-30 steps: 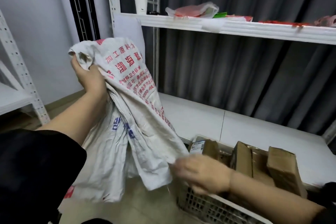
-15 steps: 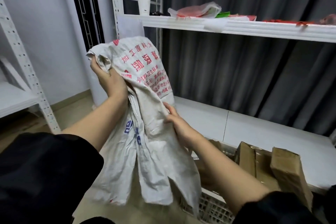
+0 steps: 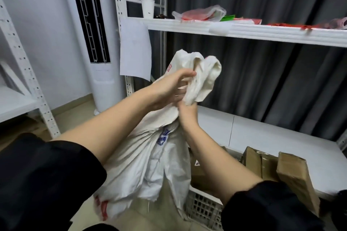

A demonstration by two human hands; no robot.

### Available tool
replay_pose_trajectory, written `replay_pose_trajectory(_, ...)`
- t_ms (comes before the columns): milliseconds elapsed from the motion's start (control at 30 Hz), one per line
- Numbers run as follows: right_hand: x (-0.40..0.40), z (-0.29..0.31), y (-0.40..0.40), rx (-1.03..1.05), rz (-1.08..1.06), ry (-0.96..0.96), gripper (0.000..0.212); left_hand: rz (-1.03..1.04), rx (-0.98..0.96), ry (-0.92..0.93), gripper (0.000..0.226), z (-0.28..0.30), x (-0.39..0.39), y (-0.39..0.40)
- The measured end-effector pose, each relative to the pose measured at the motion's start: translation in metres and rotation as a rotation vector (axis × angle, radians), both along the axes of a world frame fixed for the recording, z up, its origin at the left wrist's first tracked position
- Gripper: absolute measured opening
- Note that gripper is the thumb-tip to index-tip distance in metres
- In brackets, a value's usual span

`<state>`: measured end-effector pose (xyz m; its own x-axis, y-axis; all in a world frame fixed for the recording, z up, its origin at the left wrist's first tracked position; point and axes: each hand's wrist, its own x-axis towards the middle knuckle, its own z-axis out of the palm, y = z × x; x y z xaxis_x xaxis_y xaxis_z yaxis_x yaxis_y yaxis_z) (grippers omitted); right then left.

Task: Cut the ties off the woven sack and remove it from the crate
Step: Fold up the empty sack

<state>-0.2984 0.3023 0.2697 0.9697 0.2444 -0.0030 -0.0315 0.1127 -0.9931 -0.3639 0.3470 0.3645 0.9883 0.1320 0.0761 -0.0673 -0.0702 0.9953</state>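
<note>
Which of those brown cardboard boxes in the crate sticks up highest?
The rightmost cardboard box, at the crate's right end: it rises tilted above the lower boxes to its left.

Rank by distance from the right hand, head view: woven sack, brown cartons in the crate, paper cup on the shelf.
From the right hand:
1. Woven sack, gripped by both hands.
2. Brown cartons, lower right, in the crate.
3. Paper cup, upper left, on the shelf.
</note>
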Motion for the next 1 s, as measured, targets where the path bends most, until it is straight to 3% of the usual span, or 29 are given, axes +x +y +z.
replay_pose_trajectory(67,0.012,0.004,-0.014,0.135,-0.124,0.051,0.038,-0.006,0.291,-0.042,0.03,0.001,-0.005,0.007)
replay_pose_trajectory(167,0.039,0.009,-0.038,0.285,-0.173,0.116,0.034,0.171,0.783,-0.076,0.034,-0.014,-0.012,0.031)
replay_pose_trajectory(267,0.063,0.016,-0.057,0.346,-0.183,0.131,0.036,0.113,1.155,0.201,0.088,-0.048,-0.023,0.047)
replay_pose_trajectory(367,0.077,0.025,-0.075,0.45,-0.187,0.173,0.039,0.108,1.372,0.294,0.112,-0.086,-0.032,0.039)
replay_pose_trajectory(433,0.083,0.029,-0.085,0.539,-0.186,0.205,0.037,0.187,1.416,0.203,0.094,-0.107,-0.033,0.025)
replay_pose_trajectory(533,0.087,0.03,-0.095,0.634,-0.237,0.239,0.033,0.216,1.694,-0.282,0.032,-0.129,-0.03,0.005)
replay_pose_trajectory(600,0.089,0.026,-0.1,0.662,-0.248,0.272,0.034,0.146,1.765,-0.41,0.031,-0.141,-0.031,-0.001)
replay_pose_trajectory(633,0.09,0.024,-0.104,0.656,-0.242,0.284,0.035,0.081,1.837,-0.389,0.042,-0.152,-0.029,-0.006)
replay_pose_trajectory(667,0.091,0.021,-0.108,0.642,-0.233,0.291,0.035,-0.021,1.909,-0.255,0.054,-0.159,-0.029,-0.011)
replay_pose_trajectory(700,0.092,0.018,-0.112,0.631,-0.217,0.293,0.036,-0.187,1.923,-0.037,0.067,-0.167,-0.029,-0.012)
replay_pose_trajectory(767,0.093,0.016,-0.119,0.609,-0.205,0.293,0.035,-0.431,1.576,0.322,0.076,-0.167,-0.031,-0.013)
replay_pose_trajectory(800,0.092,0.017,-0.122,0.598,-0.204,0.285,0.035,-0.402,1.394,0.334,0.07,-0.164,-0.03,-0.012)
replay_pose_trajectory(833,0.091,0.018,-0.125,0.594,-0.194,0.275,0.035,-0.276,1.292,0.241,0.057,-0.155,-0.03,-0.009)
replay_pose_trajectory(900,0.091,0.016,-0.132,0.608,-0.161,0.285,0.034,0.26,1.339,-0.118,0.03,-0.135,-0.022,0.009)
replay_pose_trajectory(933,0.091,0.015,-0.135,0.613,-0.14,0.299,0.035,0.498,1.362,-0.245,0.033,-0.126,-0.018,0.022)
replay_pose_trajectory(1000,0.091,0.013,-0.141,0.596,-0.1,0.317,0.037,0.713,1.344,-0.161,0.083,-0.108,-0.012,0.049)
